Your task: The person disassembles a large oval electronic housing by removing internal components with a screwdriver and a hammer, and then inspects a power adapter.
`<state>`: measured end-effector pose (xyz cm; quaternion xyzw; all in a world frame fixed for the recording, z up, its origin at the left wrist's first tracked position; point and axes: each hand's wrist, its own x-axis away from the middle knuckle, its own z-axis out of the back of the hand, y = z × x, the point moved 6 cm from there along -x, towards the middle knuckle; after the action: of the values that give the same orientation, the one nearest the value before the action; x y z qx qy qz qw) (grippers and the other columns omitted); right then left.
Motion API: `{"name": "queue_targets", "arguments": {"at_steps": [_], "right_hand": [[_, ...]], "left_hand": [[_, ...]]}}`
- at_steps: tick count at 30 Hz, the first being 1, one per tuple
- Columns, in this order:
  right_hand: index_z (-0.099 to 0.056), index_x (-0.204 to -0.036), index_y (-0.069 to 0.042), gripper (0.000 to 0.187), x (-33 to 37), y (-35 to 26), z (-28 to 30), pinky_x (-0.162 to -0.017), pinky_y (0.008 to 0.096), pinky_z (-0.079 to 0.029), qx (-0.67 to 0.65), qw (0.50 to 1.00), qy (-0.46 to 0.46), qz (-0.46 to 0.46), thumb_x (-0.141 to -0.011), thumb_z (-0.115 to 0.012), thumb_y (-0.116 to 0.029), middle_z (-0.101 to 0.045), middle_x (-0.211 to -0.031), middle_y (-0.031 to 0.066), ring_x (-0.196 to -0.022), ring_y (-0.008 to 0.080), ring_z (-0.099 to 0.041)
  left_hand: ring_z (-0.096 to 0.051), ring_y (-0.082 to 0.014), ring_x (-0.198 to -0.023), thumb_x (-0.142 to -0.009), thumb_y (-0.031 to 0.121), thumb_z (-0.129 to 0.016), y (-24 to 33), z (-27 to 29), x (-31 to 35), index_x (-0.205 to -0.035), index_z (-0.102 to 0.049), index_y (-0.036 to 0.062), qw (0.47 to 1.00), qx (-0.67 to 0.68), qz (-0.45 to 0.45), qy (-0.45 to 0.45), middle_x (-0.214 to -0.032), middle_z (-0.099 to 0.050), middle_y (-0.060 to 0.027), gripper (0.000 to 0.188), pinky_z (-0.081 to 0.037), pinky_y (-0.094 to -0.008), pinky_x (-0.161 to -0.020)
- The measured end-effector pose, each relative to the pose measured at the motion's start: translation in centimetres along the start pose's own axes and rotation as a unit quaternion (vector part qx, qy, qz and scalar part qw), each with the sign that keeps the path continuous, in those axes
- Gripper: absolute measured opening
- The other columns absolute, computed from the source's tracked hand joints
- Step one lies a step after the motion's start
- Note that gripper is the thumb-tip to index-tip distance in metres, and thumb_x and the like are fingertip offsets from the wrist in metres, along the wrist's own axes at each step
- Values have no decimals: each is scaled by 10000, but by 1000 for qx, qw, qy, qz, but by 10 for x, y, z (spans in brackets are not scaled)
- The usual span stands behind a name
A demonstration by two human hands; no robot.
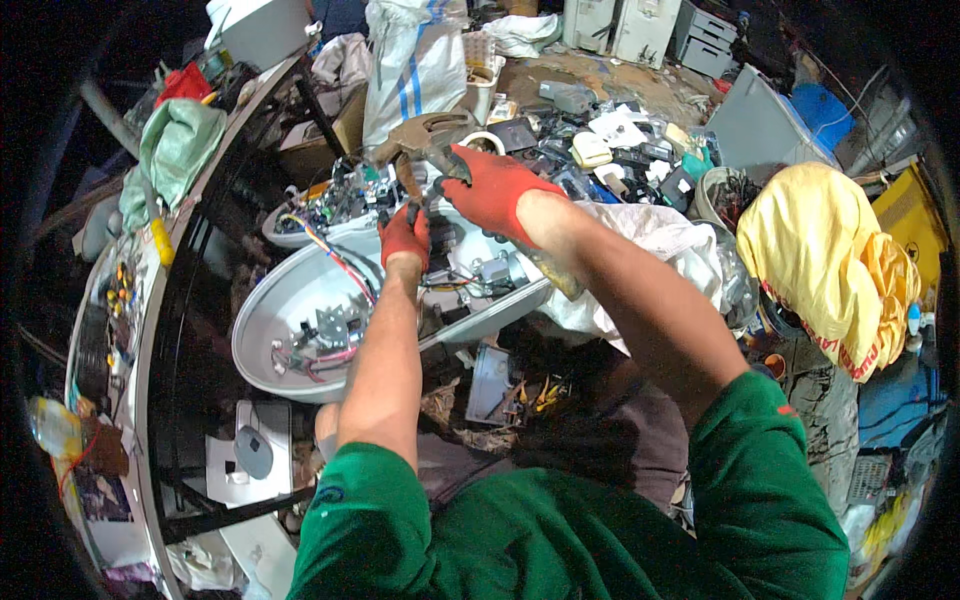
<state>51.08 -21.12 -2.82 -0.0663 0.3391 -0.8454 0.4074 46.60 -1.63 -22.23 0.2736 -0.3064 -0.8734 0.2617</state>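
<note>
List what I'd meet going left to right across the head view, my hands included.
Pale green bag, red-gloved left hand, red-gloved right hand, pale grey drawer unit, yellow sack.

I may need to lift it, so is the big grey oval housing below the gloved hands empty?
Not empty: coloured wires and metal parts lie inside the grey oval housing.

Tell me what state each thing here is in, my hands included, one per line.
Hammer: held, metal head exposed
Right hand: red-gloved, closed on the hammer
Left hand: red-gloved, grip partly hidden
Oval grey shell: open, with metal parts and coloured wires inside
White striped sack: upright, wrinkled
Yellow sack: bulging, creased
</note>
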Motion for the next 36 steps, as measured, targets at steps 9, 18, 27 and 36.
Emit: {"name": "queue_targets", "arguments": {"at_steps": [9,18,27,36], "right_hand": [[-389,-1409,-59,667,59,52,24,-960,426,-442,-151,988,33,-2,-866,-556,-408,-579,-1215,263,-1130,380,-567],[-348,-1414,-34,717,64,158,-23,-1034,421,-387,3,970,-15,-241,-867,-542,-455,-505,-1318,268,-1216,391,-501],[-489,-1276,1,603,52,162,-34,-1033,423,-398,16,964,-77,-255,-863,-520,-437,-509,-1325,240,-1220,372,-505],[-412,-1373,-35,646,54,163,-32,-1050,410,-375,29,964,-87,-251,-875,-510,-434,-495,-1352,216,-1250,360,-476]], "left_hand": [[-604,-322,-1075,-881,296,-633,17,15,-3,-1277,-523,88,991,91,90,29,-1147,-646,-163,461,-409,-380,-988],[-585,-157,-975,-857,155,-706,51,55,-27,-1176,-570,20,896,436,-26,78,-1083,-635,-59,372,-448,-301,-882],[-587,-160,-932,-927,163,-596,29,59,12,-1127,-598,-19,934,333,-14,126,-1012,-647,-78,270,-460,-288,-861],[-604,-181,-674,-919,275,-556,105,137,44,-915,-617,10,895,419,-35,149,-832,-640,-84,271,-525,-327,-599]]}}
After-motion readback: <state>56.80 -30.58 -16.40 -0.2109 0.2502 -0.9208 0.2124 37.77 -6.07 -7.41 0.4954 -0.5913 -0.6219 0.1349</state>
